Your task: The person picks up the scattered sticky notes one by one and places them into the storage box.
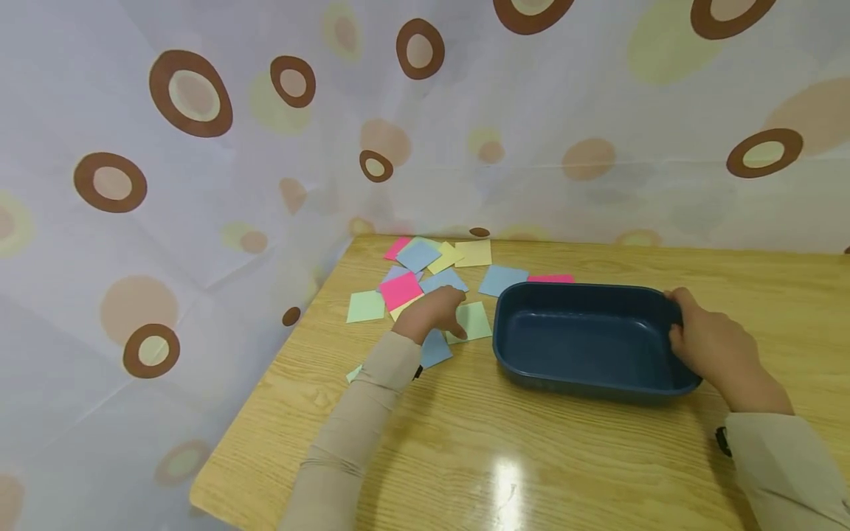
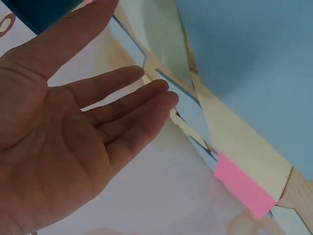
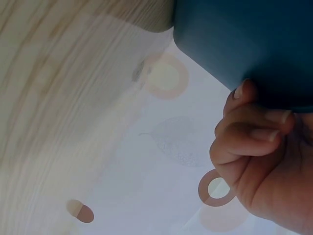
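A dark blue rectangular tub stands to the right of the paper squares, with nothing inside it. My right hand grips its right end, thumb over the rim; in the right wrist view, curled fingers lie against the tub's outer wall. My left hand hovers over scattered sticky notes, fingers spread and holding nothing, as its bare palm shows in the left wrist view. Closest to it lie a pale green note, a blue note and a bright pink note.
More notes lie toward the back left, among them a yellow one, a green one and a blue one. A pink note shows behind the tub. A patterned curtain borders the wooden table at back and left.
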`<act>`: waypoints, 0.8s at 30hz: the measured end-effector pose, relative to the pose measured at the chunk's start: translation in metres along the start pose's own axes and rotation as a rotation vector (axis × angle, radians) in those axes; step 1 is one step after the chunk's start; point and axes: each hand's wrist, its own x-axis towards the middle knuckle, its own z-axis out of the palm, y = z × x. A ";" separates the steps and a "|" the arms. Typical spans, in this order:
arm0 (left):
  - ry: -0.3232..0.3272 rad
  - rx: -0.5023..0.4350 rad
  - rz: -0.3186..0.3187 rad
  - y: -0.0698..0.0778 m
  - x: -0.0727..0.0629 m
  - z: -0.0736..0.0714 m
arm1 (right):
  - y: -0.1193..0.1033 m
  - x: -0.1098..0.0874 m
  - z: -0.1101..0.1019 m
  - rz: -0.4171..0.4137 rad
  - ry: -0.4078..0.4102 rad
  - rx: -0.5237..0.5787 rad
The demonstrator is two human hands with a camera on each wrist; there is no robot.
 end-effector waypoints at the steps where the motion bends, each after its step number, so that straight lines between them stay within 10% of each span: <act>1: -0.010 0.005 -0.011 0.000 0.002 0.001 | 0.000 0.000 -0.001 0.002 0.002 -0.001; 24: 0.078 0.215 -0.035 0.003 0.005 0.011 | 0.004 -0.001 0.001 -0.009 0.130 0.067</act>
